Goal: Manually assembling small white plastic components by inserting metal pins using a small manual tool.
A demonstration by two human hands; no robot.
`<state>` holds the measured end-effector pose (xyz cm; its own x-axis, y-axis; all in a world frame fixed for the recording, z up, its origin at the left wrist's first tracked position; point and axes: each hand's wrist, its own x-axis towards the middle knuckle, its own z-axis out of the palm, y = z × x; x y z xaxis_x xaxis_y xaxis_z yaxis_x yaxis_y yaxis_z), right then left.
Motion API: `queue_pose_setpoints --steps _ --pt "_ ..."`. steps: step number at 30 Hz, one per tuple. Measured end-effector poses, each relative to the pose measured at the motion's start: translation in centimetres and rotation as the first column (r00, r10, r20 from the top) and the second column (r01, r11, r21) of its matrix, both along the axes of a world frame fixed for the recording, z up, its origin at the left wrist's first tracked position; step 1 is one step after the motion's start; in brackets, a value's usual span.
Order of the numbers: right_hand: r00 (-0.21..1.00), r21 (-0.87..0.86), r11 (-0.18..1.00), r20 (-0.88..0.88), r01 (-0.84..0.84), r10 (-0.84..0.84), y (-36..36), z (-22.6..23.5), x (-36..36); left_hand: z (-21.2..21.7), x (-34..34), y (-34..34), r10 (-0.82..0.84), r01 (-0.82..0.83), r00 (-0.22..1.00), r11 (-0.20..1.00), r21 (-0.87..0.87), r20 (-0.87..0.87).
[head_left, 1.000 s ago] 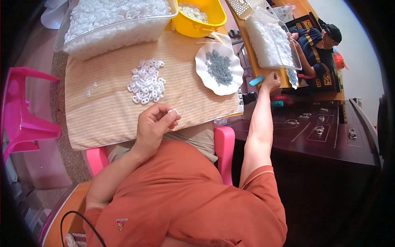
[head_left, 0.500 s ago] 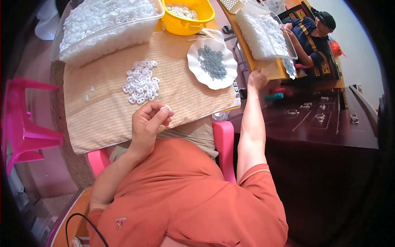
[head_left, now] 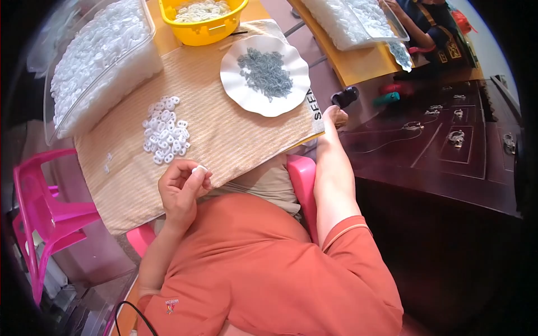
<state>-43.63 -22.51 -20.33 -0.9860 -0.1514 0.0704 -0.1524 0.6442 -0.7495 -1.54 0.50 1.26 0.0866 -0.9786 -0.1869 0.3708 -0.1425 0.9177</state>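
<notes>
My left hand (head_left: 182, 187) pinches a small white plastic piece (head_left: 200, 168) between thumb and fingers, just past the table's near edge. Beyond it, a pile of white two-holed oval plastic pieces (head_left: 166, 133) lies on the ribbed beige cloth (head_left: 216, 106). My right hand (head_left: 336, 116) reaches out beside the right corner of the cloth. A shiny dark object (head_left: 346, 97) appears just beyond it, its kind unclear. The fingers are small and partly hidden, so whether they hold anything is not visible. A white scalloped plate (head_left: 230, 89) holds many small grey-green translucent pieces (head_left: 266, 73).
A clear plastic bin (head_left: 120, 84) full of white pieces stands at left, near a yellow basin (head_left: 204, 32). Two or more tiny white bits (head_left: 107, 163) lie at the cloth's left. Pink stool (head_left: 53, 201) left; second table (head_left: 358, 59) with another bin and a person at right.
My view has turned, shifting the table leftward and tilting it. My right hand has come away from the second table's edge toward my own table's corner. My left hand keeps its pinch.
</notes>
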Motion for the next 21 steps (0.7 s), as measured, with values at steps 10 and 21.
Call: queue_pose_setpoints --steps 10,21 --pt "0.999 0.117 0.992 -0.007 0.047 -0.046 -1.0 -5.2 -5.1 -0.1 -0.3 -1.6 -0.073 0.062 0.994 0.989 0.132 0.076" --pt "0.833 0.47 0.701 0.16 -0.537 0.53 -1.1 -13.9 -3.6 1.0 -1.4 -3.9 -0.179 0.104 0.952 0.952 0.287 0.249"
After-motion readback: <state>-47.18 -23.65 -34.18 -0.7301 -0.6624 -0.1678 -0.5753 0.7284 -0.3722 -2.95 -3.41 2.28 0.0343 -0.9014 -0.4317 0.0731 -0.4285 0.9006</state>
